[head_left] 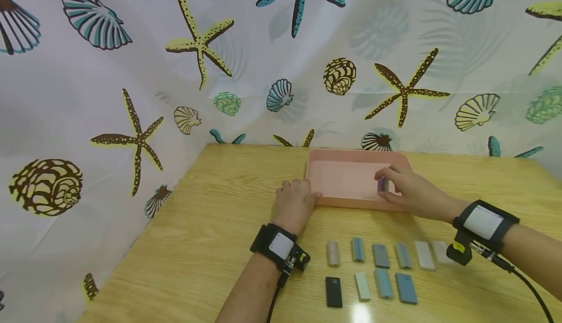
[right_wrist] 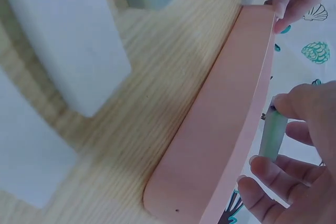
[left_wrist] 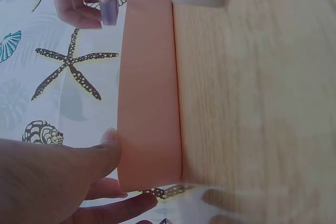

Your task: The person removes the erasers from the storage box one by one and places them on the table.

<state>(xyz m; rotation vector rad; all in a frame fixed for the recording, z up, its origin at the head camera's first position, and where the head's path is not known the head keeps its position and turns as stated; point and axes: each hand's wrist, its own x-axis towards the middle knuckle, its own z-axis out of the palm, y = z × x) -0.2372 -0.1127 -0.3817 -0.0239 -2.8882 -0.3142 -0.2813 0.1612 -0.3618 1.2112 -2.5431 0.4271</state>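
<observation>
A shallow pink tray lies at the back of the table. At its left front corner, my left hand grips the tray, the thumb against the front wall and the fingers around the end. Over the tray's right part, my right hand pinches a small rectangular block between thumb and fingers. The held block looks greenish in the right wrist view and purplish-grey in the left. Whether it touches the tray floor cannot be told.
Two rows of small blocks lie in front of the tray: among them a beige one, a black one, a blue one and a white one. A patterned cloth hangs behind and left of the wooden table.
</observation>
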